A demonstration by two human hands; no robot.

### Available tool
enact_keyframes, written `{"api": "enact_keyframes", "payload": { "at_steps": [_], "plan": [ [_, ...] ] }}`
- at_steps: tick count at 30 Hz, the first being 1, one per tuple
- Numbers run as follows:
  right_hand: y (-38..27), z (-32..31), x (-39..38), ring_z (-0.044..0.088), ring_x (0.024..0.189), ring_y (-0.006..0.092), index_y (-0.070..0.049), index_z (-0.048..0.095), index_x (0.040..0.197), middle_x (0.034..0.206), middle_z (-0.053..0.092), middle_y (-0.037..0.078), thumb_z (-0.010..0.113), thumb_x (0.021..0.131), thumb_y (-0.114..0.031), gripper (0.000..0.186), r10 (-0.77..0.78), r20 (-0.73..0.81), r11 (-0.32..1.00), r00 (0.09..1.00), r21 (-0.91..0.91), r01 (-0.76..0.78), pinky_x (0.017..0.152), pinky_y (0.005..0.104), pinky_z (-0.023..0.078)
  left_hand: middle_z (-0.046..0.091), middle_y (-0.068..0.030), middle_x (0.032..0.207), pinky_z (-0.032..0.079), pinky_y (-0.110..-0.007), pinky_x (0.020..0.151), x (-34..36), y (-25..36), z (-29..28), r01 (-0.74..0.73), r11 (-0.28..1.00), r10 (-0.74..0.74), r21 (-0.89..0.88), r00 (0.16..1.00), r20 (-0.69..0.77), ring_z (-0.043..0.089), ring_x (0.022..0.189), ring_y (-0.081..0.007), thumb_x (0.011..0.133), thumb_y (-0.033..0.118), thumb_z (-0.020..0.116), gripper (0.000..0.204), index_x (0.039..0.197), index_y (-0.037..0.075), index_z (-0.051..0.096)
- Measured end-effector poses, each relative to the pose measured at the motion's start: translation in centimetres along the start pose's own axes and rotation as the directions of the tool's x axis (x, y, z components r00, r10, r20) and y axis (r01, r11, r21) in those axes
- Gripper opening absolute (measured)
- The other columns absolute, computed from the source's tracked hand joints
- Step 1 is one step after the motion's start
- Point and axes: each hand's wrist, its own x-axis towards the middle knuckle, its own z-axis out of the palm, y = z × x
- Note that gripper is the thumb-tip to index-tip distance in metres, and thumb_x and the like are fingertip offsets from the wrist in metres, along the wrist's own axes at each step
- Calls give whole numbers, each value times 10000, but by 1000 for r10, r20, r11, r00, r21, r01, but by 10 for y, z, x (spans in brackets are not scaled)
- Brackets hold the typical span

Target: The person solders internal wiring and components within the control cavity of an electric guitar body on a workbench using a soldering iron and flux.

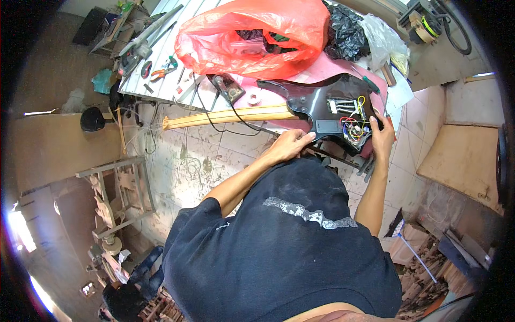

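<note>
A black electric guitar lies back up across the near edge of the table, its pale wooden neck pointing left. In its open back cavity I see a row of metal springs and loose yellow, red and white wires. A dark rectangular cover sits on the body beside the wires. My left hand grips the near edge of the body, thumb on top, with its other fingers partly hidden. Around the right end of the body my right hand is closed, fingers at the rim near the wiring.
Behind the guitar sits a large red plastic bag, with black and clear bags beside it. A green-handled screwdriver, a black device with a cable and a tape roll lie close by. Pliers are farther left.
</note>
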Motion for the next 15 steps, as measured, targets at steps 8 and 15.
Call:
{"api": "enact_keyframes", "payload": {
  "at_steps": [8,15],
  "plan": [
    [-78,-38,17,701,1029,328,28,730,1125,1068,739,225,626,998,-423,480,97,-104,994,990,-49,-102,939,398,502,610,-55,653,457,-300,473,-21,79,-41,-45,997,52,-58,992,113,579,470,-149,1047,578,431,657,929,-16,687],
    [-71,-27,71,699,983,420,-49,769,1014,995,729,260,428,1038,-578,630,88,-167,988,982,-113,-108,859,478,519,630,-34,651,466,-278,497,7,112,-64,-77,996,82,-38,983,163,608,547,-115,983,517,642,524,949,-1,708]
  ]
}}
